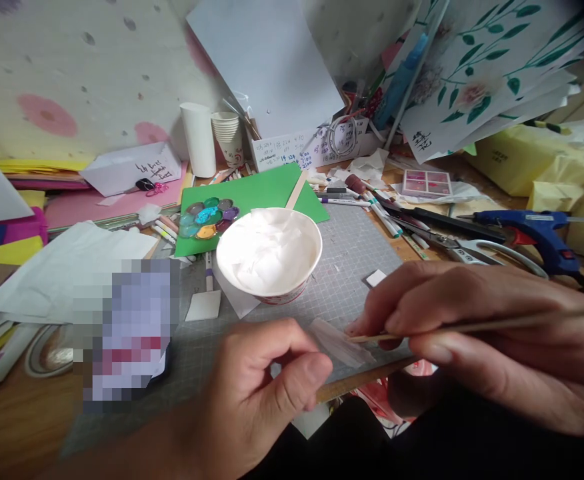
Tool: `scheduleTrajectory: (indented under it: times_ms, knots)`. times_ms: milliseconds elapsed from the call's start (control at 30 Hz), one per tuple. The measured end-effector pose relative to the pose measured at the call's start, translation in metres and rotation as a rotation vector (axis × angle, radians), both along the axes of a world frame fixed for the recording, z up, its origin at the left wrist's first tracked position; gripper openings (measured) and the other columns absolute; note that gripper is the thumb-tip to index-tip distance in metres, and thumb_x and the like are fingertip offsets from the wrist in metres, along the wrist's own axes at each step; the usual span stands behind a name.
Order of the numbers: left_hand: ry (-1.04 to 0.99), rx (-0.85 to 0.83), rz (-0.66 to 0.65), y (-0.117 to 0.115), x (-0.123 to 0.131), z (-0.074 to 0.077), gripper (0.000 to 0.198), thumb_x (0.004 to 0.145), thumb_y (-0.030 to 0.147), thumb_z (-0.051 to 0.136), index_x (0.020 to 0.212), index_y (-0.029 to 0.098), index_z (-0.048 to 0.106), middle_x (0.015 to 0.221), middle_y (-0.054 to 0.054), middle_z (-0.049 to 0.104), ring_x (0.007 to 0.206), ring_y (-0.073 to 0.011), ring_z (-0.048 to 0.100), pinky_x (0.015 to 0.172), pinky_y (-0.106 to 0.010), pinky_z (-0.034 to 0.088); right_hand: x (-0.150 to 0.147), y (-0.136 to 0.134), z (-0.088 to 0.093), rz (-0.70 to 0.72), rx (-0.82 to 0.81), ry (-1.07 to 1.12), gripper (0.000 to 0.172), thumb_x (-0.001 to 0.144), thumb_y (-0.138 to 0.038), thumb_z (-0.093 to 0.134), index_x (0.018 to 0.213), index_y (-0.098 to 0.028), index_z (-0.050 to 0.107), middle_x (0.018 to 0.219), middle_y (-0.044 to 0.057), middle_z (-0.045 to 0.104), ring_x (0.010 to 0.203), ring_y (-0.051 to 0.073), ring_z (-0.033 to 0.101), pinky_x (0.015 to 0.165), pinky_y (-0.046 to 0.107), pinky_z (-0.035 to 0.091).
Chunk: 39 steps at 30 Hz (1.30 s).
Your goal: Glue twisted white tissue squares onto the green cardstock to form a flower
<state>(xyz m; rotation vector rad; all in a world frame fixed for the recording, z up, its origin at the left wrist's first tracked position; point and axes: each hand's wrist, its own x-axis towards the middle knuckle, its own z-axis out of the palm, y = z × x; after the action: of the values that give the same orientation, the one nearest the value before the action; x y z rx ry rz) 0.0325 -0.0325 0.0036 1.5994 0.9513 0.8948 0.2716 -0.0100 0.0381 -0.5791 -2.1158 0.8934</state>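
- The right hand [472, 300] pinches a thin wooden stick [522, 321] between thumb and fingers, its tip pointing towards the left hand [272, 380].
- The left hand is curled, thumb bent across towards the index finger; whether it grips anything I cannot tell.
- Between the hands, near the front edge of the cutting mat [355, 273], is a translucent strip [335, 340]; the stick's tip lies over it, contact unclear.
- The stick looks light and stiff, likely to snap if bent hard; best held lightly, close behind the tip, as the fingers have it.
- The strip seems soft, nearly weightless and easy to crease or tear; a gentle pinch at one end or along an edge should suit it.
- Just beyond, on the mat, stands an upright paper bowl [287, 295] holding crumpled white tissue [267, 250]; probably light and easily tipped, so best steadied by its wall.
- Behind the bowl, a paint palette [211, 220] rests on a green sheet [257, 187].
- To the right, scissors [497, 257] and a blue glue gun [527, 223] lie on the table [22, 407].
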Motion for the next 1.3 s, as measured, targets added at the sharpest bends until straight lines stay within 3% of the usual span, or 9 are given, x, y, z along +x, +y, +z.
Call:
scheduleTrajectory:
  times_ms: [133,267,467,633,833,967,1100,1300]
  knots:
    - [-0.264,-0.404,-0.101,0.001,0.003,0.0,0.04,0.086,0.053,0.072,0.076,0.015,0.066,0.069,-0.004,0.071,0.058,-0.0111,0.062,0.058,-0.02,0.051,-0.001,-0.002,-0.003,0.079,0.088,-0.118,0.017,0.096,-0.014,0.061,0.111,-0.021,0.064,0.105,0.005,0.077,0.097,0.016,0.075,0.08,0.018,0.062]
    - [-0.34,-0.496,-0.066,0.0,0.003,-0.004,0.038,0.082,0.048,0.079,0.076,0.013,0.067,0.07,-0.003,0.073,0.058,-0.0098,0.063,0.058,-0.019,0.051,-0.007,0.0,-0.007,0.091,0.096,-0.013,0.015,0.092,-0.015,0.066,0.107,-0.017,0.067,0.101,0.007,0.077,0.097,0.016,0.076,0.082,0.016,0.061]
    - [-0.428,-0.558,-0.051,-0.002,0.0,-0.007,0.036,0.082,0.046,0.079,0.075,0.013,0.066,0.069,-0.003,0.074,0.057,-0.0095,0.064,0.058,-0.019,0.052,-0.014,0.001,-0.007,0.108,0.08,0.011,0.019,0.091,-0.012,0.066,0.11,-0.015,0.067,0.101,0.007,0.076,0.098,0.015,0.075,0.085,0.012,0.059]
    - [-0.452,-0.579,-0.024,-0.001,0.003,-0.007,0.03,0.082,0.038,0.08,0.073,0.013,0.066,0.063,-0.001,0.072,0.054,-0.0097,0.064,0.054,-0.018,0.053,-0.015,0.001,-0.007,0.103,0.07,0.022,0.023,0.091,-0.015,0.067,0.114,-0.018,0.067,0.1,0.008,0.077,0.094,0.019,0.077,0.078,0.018,0.063]
    - [-0.418,-0.567,-0.01,0.001,0.004,-0.003,0.024,0.082,0.032,0.079,0.072,0.013,0.068,0.062,-0.001,0.071,0.055,-0.009,0.064,0.056,-0.017,0.053,-0.014,-0.004,-0.009,0.058,-0.123,0.092,0.019,0.096,-0.016,0.062,0.113,-0.023,0.068,0.107,0.008,0.077,0.089,0.02,0.079,0.067,0.018,0.065]
    - [-0.394,-0.566,-0.005,0.0,0.003,-0.001,0.024,0.08,0.03,0.079,0.069,0.013,0.067,0.062,-0.002,0.071,0.054,-0.0088,0.064,0.055,-0.017,0.053,-0.017,-0.007,-0.008,0.001,-0.285,0.136,0.017,0.1,-0.02,0.055,0.11,-0.023,0.069,0.103,0.007,0.078,0.082,0.019,0.08,0.074,0.023,0.067]
    - [-0.374,-0.558,-0.02,0.001,0.004,0.002,0.024,0.079,0.03,0.079,0.067,0.012,0.067,0.06,-0.002,0.07,0.054,-0.0094,0.063,0.055,-0.018,0.053,-0.016,-0.011,-0.005,-0.011,-0.301,0.169,0.015,0.1,-0.026,0.057,0.105,-0.023,0.07,0.1,0.006,0.078,0.081,0.019,0.081,0.078,0.025,0.067]
    - [-0.374,-0.56,-0.03,0.003,0.005,0.004,0.025,0.079,0.03,0.08,0.066,0.011,0.068,0.061,-0.003,0.07,0.055,-0.0092,0.064,0.055,-0.017,0.054,-0.015,-0.011,-0.003,0.016,-0.342,0.17,0.017,0.099,-0.02,0.057,0.108,-0.024,0.071,0.101,0.006,0.079,0.078,0.017,0.08,0.07,0.021,0.067]
